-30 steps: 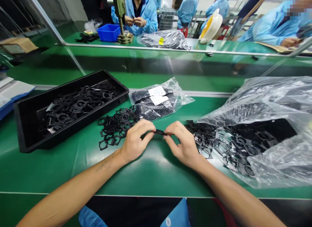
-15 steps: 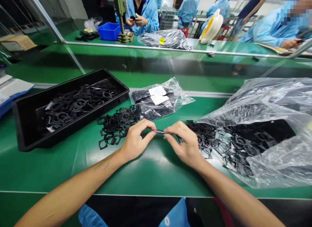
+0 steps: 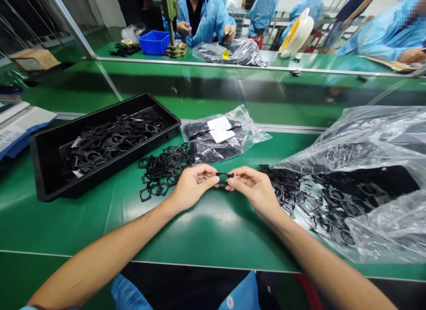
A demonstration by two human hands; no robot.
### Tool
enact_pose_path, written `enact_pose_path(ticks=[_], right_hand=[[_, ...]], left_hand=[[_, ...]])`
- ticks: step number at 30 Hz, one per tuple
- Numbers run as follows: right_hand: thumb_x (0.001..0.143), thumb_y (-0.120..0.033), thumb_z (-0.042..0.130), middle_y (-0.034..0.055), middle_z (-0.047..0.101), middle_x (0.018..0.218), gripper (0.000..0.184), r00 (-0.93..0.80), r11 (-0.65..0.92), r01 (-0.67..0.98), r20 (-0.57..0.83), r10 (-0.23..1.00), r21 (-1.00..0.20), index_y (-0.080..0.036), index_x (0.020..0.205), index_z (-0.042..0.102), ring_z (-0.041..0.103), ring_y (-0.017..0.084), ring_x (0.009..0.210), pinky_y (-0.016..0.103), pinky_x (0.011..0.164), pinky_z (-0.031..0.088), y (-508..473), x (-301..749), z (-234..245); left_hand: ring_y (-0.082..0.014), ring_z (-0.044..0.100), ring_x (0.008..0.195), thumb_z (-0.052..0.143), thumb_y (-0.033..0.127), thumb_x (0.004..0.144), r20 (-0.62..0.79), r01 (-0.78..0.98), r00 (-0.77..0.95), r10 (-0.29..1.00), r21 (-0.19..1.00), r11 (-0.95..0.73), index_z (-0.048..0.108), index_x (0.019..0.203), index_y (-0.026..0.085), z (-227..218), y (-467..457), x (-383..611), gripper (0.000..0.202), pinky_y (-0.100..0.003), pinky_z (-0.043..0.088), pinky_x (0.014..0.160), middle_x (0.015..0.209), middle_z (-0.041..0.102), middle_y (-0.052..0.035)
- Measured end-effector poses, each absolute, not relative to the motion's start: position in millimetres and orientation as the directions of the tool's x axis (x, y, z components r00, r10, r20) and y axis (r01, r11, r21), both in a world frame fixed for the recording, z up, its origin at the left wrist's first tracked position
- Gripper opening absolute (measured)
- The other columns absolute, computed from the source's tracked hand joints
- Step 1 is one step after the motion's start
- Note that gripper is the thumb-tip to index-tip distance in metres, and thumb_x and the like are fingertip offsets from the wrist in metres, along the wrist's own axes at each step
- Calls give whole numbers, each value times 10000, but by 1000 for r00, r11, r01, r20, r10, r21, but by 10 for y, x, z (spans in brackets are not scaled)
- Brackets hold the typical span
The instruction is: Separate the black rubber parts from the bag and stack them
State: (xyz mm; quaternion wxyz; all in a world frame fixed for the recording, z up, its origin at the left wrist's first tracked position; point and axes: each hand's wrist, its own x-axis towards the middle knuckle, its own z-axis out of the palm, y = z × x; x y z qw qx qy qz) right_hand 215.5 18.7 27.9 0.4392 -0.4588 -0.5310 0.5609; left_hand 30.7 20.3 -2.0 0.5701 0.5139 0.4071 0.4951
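Between my two hands is a small black plastic ring-shaped part (image 3: 225, 173), its round opening turned towards me. My left hand (image 3: 195, 184) pinches its left side between thumb and fingers. On the opposite side my right hand (image 3: 254, 188) grips it the same way. Fingertips cover much of the part. Just behind my left hand lies a heap of thin black rings (image 3: 166, 161). Close to my right hand, black flat frames with round holes (image 3: 333, 199) spill from a large clear plastic bag (image 3: 376, 137).
A black tray (image 3: 40, 168) full of black parts stands at the left. Behind my hands lies a sealed clear bag (image 3: 221, 130) with a white label. Across a divider, people in blue smocks work near a green press (image 3: 170, 21) and a blue bin (image 3: 155, 42).
My hands have tilted the black part from edge-on so that its opening shows. The view has shifted slightly. Across the bench, a person's hands have moved apart, one now over the plastic bag.
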Motion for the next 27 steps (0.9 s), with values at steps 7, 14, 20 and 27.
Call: enact_pose_path(ticks=[7, 14, 20, 27], right_hand=[[654, -461, 877, 11, 675, 633, 350, -183, -68, -32, -61, 981, -997, -185, 765, 691, 663, 160, 585, 322, 643, 590, 189, 2142, 278], [609, -475, 898, 7, 673, 620, 379, -147, -82, -53, -74, 986, -995, -188, 716, 674, 662, 157, 571, 314, 631, 583, 186, 2143, 265], [620, -436, 898, 17, 688, 642, 346, -152, -96, -46, -88, 984, -994, -181, 707, 682, 657, 149, 566, 302, 626, 573, 193, 2149, 251], [593, -419, 910, 1, 665, 618, 358, -150, -151, -94, -136, 979, -984, -174, 697, 671, 652, 140, 560, 287, 627, 567, 197, 2127, 272]], left_hand=[[-212, 750, 706, 829, 478, 714, -64, -235, 219, 974, 965, 116, 711, 864, 118, -32, 212, 303, 408, -372, 642, 755, 754, 754, -70], [-210, 747, 739, 820, 483, 726, -56, -220, 272, 961, 968, 119, 750, 871, 130, -34, 217, 283, 388, -342, 626, 748, 787, 763, -73], [-184, 712, 750, 816, 439, 741, 12, -138, 370, 929, 990, 42, 759, 830, 156, 24, 259, 229, 301, -318, 595, 763, 814, 762, -61], [-143, 690, 650, 852, 449, 695, -82, -260, 363, 928, 948, 186, 656, 790, 143, 80, 259, 254, 375, -271, 565, 680, 704, 669, -5]])
